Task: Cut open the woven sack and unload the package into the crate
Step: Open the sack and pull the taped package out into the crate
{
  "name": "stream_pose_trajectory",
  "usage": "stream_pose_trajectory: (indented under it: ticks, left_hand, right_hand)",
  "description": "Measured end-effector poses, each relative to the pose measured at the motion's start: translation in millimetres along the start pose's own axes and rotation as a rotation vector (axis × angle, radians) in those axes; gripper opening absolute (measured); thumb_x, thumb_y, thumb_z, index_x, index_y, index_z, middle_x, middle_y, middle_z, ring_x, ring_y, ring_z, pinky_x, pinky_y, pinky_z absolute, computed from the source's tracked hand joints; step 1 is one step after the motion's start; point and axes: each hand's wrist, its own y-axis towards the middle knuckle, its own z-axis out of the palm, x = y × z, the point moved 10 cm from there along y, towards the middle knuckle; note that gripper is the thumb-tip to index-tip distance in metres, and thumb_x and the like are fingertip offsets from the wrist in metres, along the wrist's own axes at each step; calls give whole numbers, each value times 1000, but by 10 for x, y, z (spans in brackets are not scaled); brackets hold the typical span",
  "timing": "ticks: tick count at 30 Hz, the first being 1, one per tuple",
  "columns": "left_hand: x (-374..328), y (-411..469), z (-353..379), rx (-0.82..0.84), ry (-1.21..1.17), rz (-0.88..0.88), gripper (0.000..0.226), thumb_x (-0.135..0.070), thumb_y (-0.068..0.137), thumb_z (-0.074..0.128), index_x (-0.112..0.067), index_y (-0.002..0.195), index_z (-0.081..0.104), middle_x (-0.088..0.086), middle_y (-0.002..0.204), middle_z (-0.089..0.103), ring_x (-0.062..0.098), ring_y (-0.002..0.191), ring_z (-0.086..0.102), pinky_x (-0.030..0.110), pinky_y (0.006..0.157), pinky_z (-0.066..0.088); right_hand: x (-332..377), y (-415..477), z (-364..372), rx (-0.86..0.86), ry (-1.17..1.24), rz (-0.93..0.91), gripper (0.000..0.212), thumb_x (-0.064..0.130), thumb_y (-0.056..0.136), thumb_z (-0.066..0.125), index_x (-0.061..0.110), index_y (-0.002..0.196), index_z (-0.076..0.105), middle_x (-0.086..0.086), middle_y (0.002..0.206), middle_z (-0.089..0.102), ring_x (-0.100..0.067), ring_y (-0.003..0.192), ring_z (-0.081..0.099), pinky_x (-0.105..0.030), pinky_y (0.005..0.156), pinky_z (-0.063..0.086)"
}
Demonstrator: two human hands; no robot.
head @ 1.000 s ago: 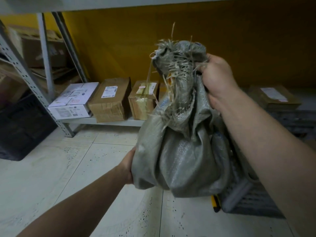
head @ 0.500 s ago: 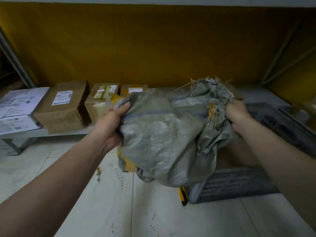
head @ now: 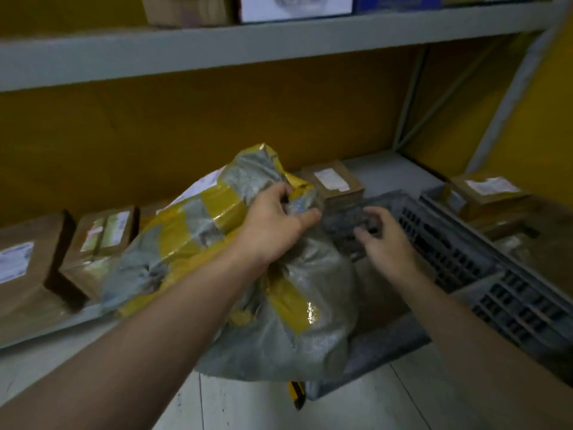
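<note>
The left hand (head: 273,225) was clamped on the top of the package (head: 217,231) at the centre of the frame, fingers curled tight into a bunch of its grey wrapping just beside a band of yellow tape. The bundle hung tilted, its label end up toward centre-left and its lower bulk sagging toward the bottom middle. The right hand (head: 384,240), just to the right, was loosely spread, fingers half-curled, hovering at crumpled grey fabric that looked like the woven sack (head: 350,218); whether it actually touched or held any of it could not be told.

The dark slatted crate (head: 465,256) sat to the right and lower right, its near wall right beside the package. A yellow-handled cutter (head: 296,394) lay on the floor at bottom centre, partly hidden under the bundle. Cardboard boxes (head: 102,237) lined the low shelf along the left.

By the look of it, the cutting was done and the unloading was in hand, package apparently free of the sack. The next move called for swinging the bundle right over the crate's rim and lowering it in, likely with the right hand supporting underneath, since one bunched grip on slick wrapping could slip.
</note>
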Motion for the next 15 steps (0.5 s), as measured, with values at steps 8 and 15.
stream_pose_trajectory:
  ticks: [8, 15]
  left_hand:
    - [-354, -97, 658, 342, 69, -55, 31, -4, 81, 53, -16, 106, 67, 9, 89, 74, 24, 86, 72, 35, 76, 61]
    - [-566, -553, 4, 365, 288, 177, 34, -1, 91, 56, -12, 122, 60, 5, 108, 67, 18, 102, 64, 28, 92, 49]
  right_hand:
    - [940, -313, 58, 190, 409, 99, 24, 35, 89, 67, 24, 111, 64, -1, 105, 72, -18, 100, 68, -34, 87, 55]
    - [729, -493, -353, -129, 75, 187, 28, 35, 90, 63, 13, 74, 69, -8, 76, 72, -26, 78, 67, -44, 79, 53]
